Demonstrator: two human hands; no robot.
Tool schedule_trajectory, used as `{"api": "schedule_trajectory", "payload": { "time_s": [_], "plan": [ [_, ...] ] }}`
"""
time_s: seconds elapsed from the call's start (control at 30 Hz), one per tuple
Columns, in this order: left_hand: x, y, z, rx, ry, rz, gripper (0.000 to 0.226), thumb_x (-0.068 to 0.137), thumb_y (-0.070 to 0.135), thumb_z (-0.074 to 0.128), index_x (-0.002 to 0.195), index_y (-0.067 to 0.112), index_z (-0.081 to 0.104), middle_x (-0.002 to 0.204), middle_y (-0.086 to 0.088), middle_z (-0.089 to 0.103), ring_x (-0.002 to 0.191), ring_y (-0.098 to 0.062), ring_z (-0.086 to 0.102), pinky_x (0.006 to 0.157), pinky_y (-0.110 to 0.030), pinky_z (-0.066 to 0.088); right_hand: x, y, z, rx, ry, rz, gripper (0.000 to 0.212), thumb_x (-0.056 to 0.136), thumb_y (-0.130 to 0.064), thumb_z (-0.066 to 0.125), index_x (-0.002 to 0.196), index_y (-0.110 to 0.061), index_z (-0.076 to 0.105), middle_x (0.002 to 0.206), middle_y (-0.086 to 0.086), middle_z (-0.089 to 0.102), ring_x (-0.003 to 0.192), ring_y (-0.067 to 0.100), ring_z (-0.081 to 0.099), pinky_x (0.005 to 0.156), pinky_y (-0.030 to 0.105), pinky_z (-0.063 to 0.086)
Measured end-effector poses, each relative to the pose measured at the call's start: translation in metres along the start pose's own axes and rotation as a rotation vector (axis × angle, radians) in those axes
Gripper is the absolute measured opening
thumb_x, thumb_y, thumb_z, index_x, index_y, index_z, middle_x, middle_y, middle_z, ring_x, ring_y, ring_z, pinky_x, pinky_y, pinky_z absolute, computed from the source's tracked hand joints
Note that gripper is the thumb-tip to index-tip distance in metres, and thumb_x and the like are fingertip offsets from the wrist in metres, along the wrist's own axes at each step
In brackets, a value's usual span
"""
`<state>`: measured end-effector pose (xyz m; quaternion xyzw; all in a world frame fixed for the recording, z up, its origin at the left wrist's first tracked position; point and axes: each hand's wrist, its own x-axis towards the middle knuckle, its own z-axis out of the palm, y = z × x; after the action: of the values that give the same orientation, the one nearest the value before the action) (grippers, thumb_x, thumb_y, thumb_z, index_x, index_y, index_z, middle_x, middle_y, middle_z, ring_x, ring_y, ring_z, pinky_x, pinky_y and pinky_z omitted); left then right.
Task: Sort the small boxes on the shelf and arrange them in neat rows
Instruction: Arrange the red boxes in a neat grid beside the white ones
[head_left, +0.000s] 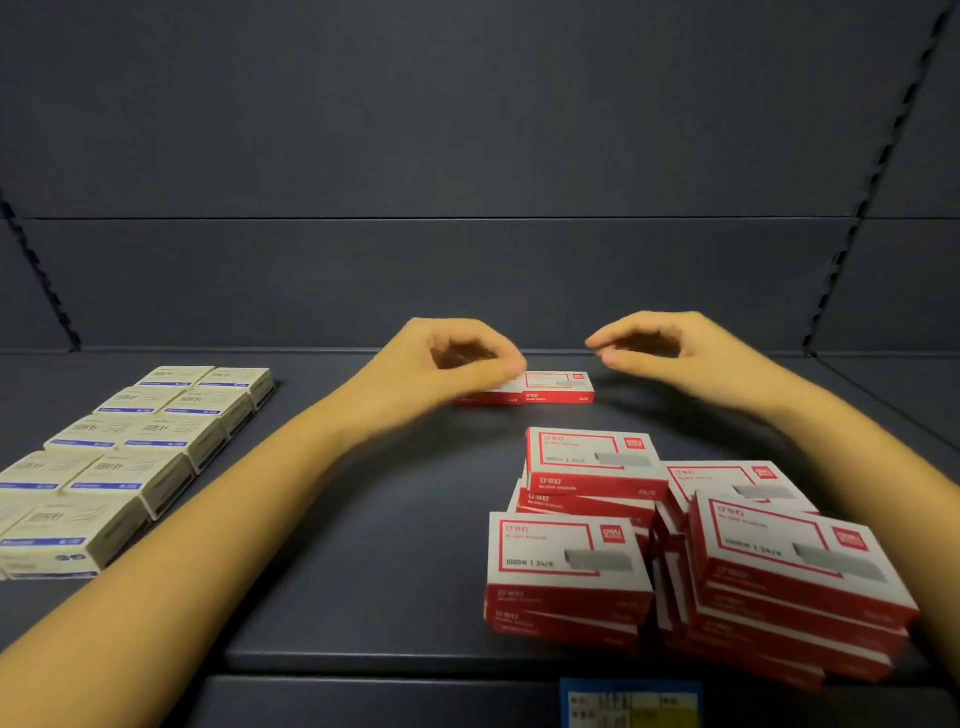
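**A:** Grips?
**B:** Left grip (462, 358) curls over the left end of a red box (558, 385), thumb against its front edge. Right grip (644, 343) hangs just above and right of the box, loosely curled, holding nothing.
**A:** Box position?
**B:** Flat, rear centre of the shelf (363, 545).
**A:** Surroundings?
**B:** Red pile (571, 551) front right, below the right forearm, boxes skewed and overlapping. Cream boxes (130, 457) far left, two tidy rows. Label (631, 704) on the shelf lip.
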<state>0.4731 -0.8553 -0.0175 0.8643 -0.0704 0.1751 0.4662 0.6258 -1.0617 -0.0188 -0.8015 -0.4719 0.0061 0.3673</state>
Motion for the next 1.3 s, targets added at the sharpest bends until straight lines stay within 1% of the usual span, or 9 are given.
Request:
{"api": "schedule_trajectory", "payload": {
  "time_s": [0.17,0.33,0.53,0.67,0.8,0.9,1.03,1.2,1.3],
  "plan": [
    [-0.018,0.025,0.011,0.014,-0.32,0.065,0.035,0.065,0.041,0.069,0.096,0.024,0.066,0.096,0.004,0.067,0.095,-0.013,0.061,0.09,-0.033,0.049,-0.018,-0.023,-0.011,0.091,-0.087,-0.053,0.022,0.076,-0.04,0.056,0.094,-0.033,0.067,0.095,-0.018,0.069,0.095,-0.005,0.062,0.08,0.005,0.047],
    [-0.02,0.024,0.015,0.044,-0.388,0.056,0.034,0.065,0.038,0.072,0.096,0.028,0.063,0.099,0.009,0.067,0.098,-0.015,0.063,0.089,-0.029,0.052,-0.022,-0.03,-0.011,0.099,-0.162,-0.078,0.024,0.075,-0.043,0.055,0.092,-0.032,0.067,0.097,-0.017,0.07,0.095,-0.001,0.064,0.081,0.009,0.048],
    [-0.016,0.018,0.006,0.02,-0.261,0.071,0.03,0.07,0.019,0.078,0.098,0.021,0.066,0.096,0.008,0.07,0.094,-0.012,0.065,0.079,-0.016,0.049,-0.026,-0.039,-0.017,0.125,-0.173,-0.088,0.022,0.076,-0.04,0.054,0.089,-0.03,0.068,0.09,-0.018,0.071,0.089,0.001,0.066,0.076,0.008,0.048],
    [-0.011,0.006,-0.009,-0.053,-0.045,0.088,0.035,0.062,0.033,0.076,0.096,0.024,0.069,0.099,0.003,0.072,0.095,-0.018,0.066,0.085,-0.026,0.053,-0.031,-0.048,-0.023,0.094,-0.231,-0.087,0.019,0.076,-0.039,0.058,0.086,-0.029,0.071,0.087,-0.012,0.072,0.087,0.002,0.067,0.078,0.018,0.052],
    [-0.004,-0.01,-0.018,-0.05,0.119,0.02,0.035,0.061,0.03,0.084,0.093,0.027,0.07,0.098,0.001,0.072,0.095,-0.026,0.065,0.087,-0.033,0.055,-0.035,-0.063,-0.021,-0.019,-0.421,-0.121,0.02,0.075,-0.039,0.065,0.088,-0.026,0.071,0.075,-0.021,0.067,0.073,0.004,0.063,0.08,0.03,0.054],
    [-0.002,-0.02,-0.021,-0.031,0.219,-0.046,0.029,0.063,0.028,0.078,0.091,0.029,0.07,0.094,0.003,0.073,0.096,-0.034,0.063,0.087,-0.039,0.053,-0.036,-0.072,-0.018,-0.102,-0.522,-0.102,0.028,0.069,-0.053,0.071,0.088,-0.033,0.068,0.083,-0.013,0.068,0.073,0.014,0.063,0.076,0.041,0.055],
    [0.001,-0.027,-0.024,0.002,0.302,-0.103,0.028,0.064,0.028,0.076,0.091,0.027,0.069,0.093,0.004,0.072,0.088,-0.034,0.062,0.085,-0.043,0.053,-0.037,-0.079,-0.018,-0.182,-0.572,-0.041,0.042,0.056,-0.064,0.071,0.087,-0.036,0.062,0.085,-0.011,0.066,0.076,0.011,0.063,0.071,0.035,0.055],
    [0.003,-0.035,-0.026,0.049,0.334,-0.141,0.024,0.067,0.026,0.078,0.089,0.03,0.068,0.092,0.01,0.07,0.092,-0.039,0.062,0.084,-0.045,0.053,-0.038,-0.084,-0.018,-0.247,-0.598,-0.001,0.035,0.06,-0.059,0.073,0.08,-0.033,0.062,0.082,-0.01,0.067,0.074,0.011,0.063,0.069,0.032,0.053],
    [0.004,-0.04,-0.027,0.049,0.324,-0.157,0.024,0.068,0.025,0.078,0.09,0.028,0.067,0.092,0.008,0.07,0.079,-0.031,0.06,0.08,-0.04,0.053,-0.037,-0.087,-0.02,-0.273,-0.617,0.013,0.033,0.062,-0.059,0.072,0.081,-0.033,0.062,0.082,-0.012,0.067,0.075,0.012,0.063,0.07,0.033,0.054]
  ]
}}
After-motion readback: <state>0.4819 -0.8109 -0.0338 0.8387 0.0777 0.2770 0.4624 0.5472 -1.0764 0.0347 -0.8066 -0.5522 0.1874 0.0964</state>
